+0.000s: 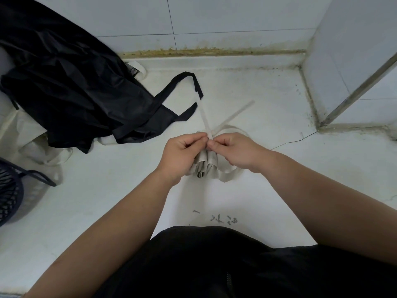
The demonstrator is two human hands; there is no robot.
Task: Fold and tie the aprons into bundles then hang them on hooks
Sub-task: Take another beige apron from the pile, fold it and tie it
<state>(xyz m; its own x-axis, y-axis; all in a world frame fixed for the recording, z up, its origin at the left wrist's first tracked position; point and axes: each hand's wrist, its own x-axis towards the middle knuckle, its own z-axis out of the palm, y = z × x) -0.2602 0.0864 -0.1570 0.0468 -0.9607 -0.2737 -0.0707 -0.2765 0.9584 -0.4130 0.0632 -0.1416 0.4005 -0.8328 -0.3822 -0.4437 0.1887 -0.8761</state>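
Apron bundle (pixel 204 166), the beige one, sits on white counter (pixel 268 190) w/ both hands on it: left hand (pixel 182 153) & right hand (pixel 234 150) each pinching the ties (pixel 209 134) where they cross. Black apron (pixel 71 91) heaped nearby.

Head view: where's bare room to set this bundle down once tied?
Bare surface lies right of the bundle, up to the tiled pillar; another patch sits between the basket and the left forearm. Crowded upper left: black apron over pale aprons.
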